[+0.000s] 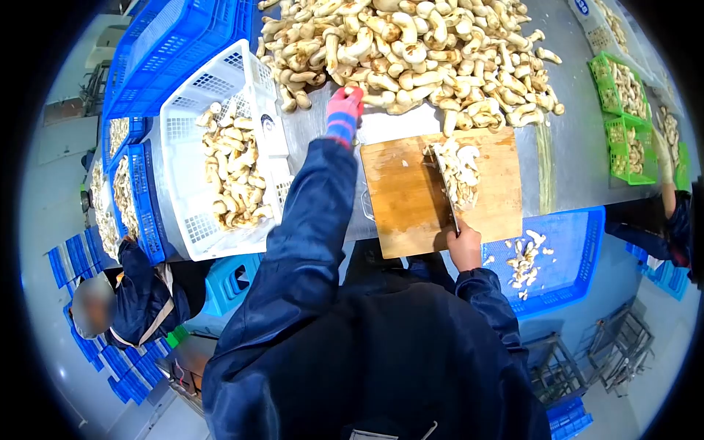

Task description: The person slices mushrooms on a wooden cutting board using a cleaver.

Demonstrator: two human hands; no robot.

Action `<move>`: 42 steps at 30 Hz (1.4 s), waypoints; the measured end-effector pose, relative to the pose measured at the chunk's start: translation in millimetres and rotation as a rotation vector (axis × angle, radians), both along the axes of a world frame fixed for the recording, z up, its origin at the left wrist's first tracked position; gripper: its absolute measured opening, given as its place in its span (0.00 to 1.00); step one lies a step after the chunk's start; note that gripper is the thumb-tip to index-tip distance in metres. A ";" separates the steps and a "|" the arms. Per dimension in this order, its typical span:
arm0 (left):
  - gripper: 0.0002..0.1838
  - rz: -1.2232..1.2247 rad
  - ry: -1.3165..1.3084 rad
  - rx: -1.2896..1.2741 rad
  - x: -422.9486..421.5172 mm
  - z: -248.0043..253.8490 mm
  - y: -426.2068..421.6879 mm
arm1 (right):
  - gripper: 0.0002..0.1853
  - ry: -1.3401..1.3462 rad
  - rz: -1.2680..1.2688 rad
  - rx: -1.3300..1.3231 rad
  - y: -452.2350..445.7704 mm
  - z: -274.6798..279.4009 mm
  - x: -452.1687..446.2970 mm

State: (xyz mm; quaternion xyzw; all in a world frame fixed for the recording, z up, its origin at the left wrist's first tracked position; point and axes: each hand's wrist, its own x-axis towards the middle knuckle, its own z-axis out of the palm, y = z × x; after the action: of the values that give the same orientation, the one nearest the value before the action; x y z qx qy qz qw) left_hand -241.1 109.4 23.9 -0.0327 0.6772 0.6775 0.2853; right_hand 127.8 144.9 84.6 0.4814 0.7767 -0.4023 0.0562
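My left hand (345, 114), in a pink and blue striped glove, reaches to the near edge of a large heap of mushrooms (411, 55). Its fingers are closed at a mushroom (378, 100) there and partly hide it. My right hand (463, 248) is bare and wraps round the handle of a knife. The knife blade (444, 183) points away from me over a wooden cutting board (400, 209). Cut mushroom pieces (462, 172) lie on the board along the right side of the blade.
Left of the board, a white crate (183, 139) holds mushrooms. Blue crates (158, 62) stand beyond it. Below the board's right side, a blue basket (565, 268) contains mushroom scraps. Green baskets (616, 117) sit far right. Other people work at both sides.
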 end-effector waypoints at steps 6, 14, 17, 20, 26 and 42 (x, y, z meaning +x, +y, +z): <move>0.15 -0.886 0.055 -0.209 57.2 76.9 -69.5 | 0.15 0.040 0.043 0.026 2.2 -10.0 8.3; 0.30 -1.126 0.677 -0.593 141.8 24.5 -54.0 | 0.15 0.047 0.072 0.030 4.8 -2.9 5.7; 0.37 -0.858 0.669 -0.712 162.4 34.2 -89.9 | 0.15 0.073 0.077 0.026 4.6 -10.9 8.8; 0.37 -0.755 0.626 -0.728 191.4 16.4 -120.4 | 0.15 0.085 0.092 -0.012 3.8 -1.1 9.0; 0.30 -0.675 0.722 -0.675 203.6 12.0 -122.0 | 0.13 0.072 0.114 -0.161 -1.7 28.6 23.4; 0.28 -0.597 0.805 -0.671 204.2 19.8 -130.5 | 0.14 0.038 0.112 -0.148 10.4 -8.3 -41.8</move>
State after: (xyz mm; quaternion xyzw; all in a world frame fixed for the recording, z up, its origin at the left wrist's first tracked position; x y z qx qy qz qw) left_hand -36.9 -21.1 43.6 0.3293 0.8888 0.2766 0.1585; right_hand 85.9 155.3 76.3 0.4238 0.7716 -0.4638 0.0993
